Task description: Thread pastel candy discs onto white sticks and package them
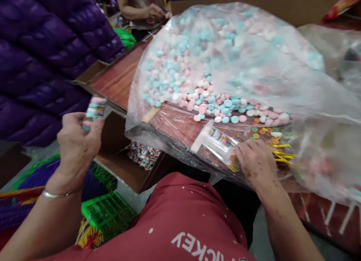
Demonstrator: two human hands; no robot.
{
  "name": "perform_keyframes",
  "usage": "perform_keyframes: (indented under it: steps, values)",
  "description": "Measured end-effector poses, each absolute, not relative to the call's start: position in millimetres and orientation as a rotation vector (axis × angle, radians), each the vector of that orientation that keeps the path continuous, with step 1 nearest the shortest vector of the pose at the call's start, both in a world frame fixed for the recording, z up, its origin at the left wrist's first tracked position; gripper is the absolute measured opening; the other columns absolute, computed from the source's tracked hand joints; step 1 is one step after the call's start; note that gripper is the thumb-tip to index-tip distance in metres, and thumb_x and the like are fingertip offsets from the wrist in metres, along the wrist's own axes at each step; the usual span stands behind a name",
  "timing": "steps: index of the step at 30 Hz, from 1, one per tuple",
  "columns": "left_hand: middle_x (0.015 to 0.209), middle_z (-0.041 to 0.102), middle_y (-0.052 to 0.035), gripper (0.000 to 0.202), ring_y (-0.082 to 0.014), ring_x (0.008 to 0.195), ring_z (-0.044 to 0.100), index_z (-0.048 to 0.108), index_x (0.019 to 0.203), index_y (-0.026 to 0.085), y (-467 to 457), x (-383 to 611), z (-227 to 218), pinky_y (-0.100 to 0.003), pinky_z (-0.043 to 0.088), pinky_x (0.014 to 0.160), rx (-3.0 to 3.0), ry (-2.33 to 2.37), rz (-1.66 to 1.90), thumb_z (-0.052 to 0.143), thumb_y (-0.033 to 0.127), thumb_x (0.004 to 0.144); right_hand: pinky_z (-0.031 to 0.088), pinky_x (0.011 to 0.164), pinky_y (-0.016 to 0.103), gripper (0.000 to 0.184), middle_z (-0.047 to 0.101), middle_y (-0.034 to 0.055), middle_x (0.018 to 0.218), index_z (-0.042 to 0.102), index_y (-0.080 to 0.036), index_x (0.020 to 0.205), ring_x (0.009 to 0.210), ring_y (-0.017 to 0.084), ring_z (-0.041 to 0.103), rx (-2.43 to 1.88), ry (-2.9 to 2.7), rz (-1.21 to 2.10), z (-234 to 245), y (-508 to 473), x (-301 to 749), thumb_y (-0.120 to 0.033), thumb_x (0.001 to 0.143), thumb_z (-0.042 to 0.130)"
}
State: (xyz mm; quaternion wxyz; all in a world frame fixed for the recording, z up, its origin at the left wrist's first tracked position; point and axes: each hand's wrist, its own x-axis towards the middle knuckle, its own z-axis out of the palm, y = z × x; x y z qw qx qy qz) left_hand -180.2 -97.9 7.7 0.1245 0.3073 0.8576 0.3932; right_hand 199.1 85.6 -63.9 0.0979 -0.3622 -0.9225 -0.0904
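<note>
My left hand is raised at the left, its fingers closed on a small clear packet of pastel candies. The candies in it are stacked in pink, white and blue. On the table my right hand is curled over the near end of a clear printed plastic bag, with its fingertips partly hidden. Just right of that hand lie yellow twist ties and small ring-shaped pieces. Beyond both hands a large clear plastic sack spills loose pink, blue and white candies.
Below the table's left edge stands a cardboard box holding many small filled packets. A green plastic crate sits on the floor. Purple stacked bundles rise at the left. Another person's hands work at the far side.
</note>
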Motion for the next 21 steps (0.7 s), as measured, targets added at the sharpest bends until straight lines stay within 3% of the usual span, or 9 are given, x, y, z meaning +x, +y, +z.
perform_keyframes:
  steps: [3,5,8,12,15,18,21]
  values:
    - [0.054,0.030,0.0086,0.041,-0.0239,0.073,0.062,0.035,0.067,0.020,-104,-196,11,-0.031,0.027,0.061,0.811,3.274,0.702,0.071,0.042,0.068,0.029,0.064,0.036,0.022,0.056,0.0098,0.066,0.058,-0.017,0.068,0.070,0.024,0.044,-0.995,-2.729,-0.351,-66,86,197,-0.017,0.088,0.051]
    - [0.059,0.044,0.0048,0.041,-0.0308,0.088,0.063,0.037,0.067,0.022,-102,-199,11,-0.040,0.035,0.068,0.846,3.300,0.704,0.069,0.048,0.069,0.028,0.064,0.036,0.023,0.055,0.0101,0.065,0.057,-0.017,0.068,0.070,0.025,0.043,-0.977,-2.732,-0.433,-63,84,194,-0.016,0.088,0.048]
    - [0.082,0.065,-0.0014,0.023,-0.0274,0.098,0.063,0.054,0.085,0.022,-89,-191,9,-0.046,0.037,0.077,1.204,3.103,0.876,0.056,0.045,0.083,0.027,0.064,0.036,0.024,0.054,0.0095,0.066,0.056,-0.018,0.068,0.072,0.025,0.043,-1.004,-2.699,-0.528,-56,83,190,-0.015,0.089,0.046]
    - [0.090,0.067,-0.0031,0.020,-0.0223,0.095,0.062,0.065,0.094,0.020,-58,-154,9,-0.039,0.043,0.085,1.774,2.800,0.986,0.052,0.035,0.089,0.029,0.066,0.037,0.023,0.056,0.0075,0.068,0.057,-0.020,0.071,0.073,0.024,0.044,-0.945,-2.534,-0.519,-45,76,183,-0.019,0.092,0.047]
    - [0.099,0.068,-0.0070,0.021,-0.0203,0.096,0.062,0.063,0.100,0.016,-28,-106,11,-0.036,0.046,0.088,2.160,2.241,1.122,0.049,0.028,0.090,0.031,0.070,0.037,0.021,0.058,0.0057,0.070,0.058,-0.020,0.074,0.074,0.021,0.045,-0.801,-2.478,-0.409,-38,64,176,-0.018,0.092,0.048]
    - [0.113,0.064,-0.0154,0.029,-0.0279,0.111,0.056,0.059,0.109,0.011,-1,-57,9,-0.043,0.042,0.099,2.345,1.673,0.861,0.055,0.030,0.087,0.033,0.075,0.037,0.015,0.061,0.0047,0.074,0.061,-0.020,0.081,0.077,0.020,0.047,-0.653,-2.478,-0.311,-33,50,172,-0.017,0.091,0.049]
    - [0.095,0.066,-0.0129,0.018,-0.0278,0.096,0.058,0.063,0.094,0.012,19,-26,3,-0.042,0.044,0.089,2.280,1.507,0.540,0.060,0.025,0.082,0.036,0.080,0.037,0.012,0.064,0.0045,0.079,0.062,-0.020,0.088,0.080,0.020,0.048,-0.591,-2.460,-0.301,-32,43,175,-0.016,0.091,0.051]
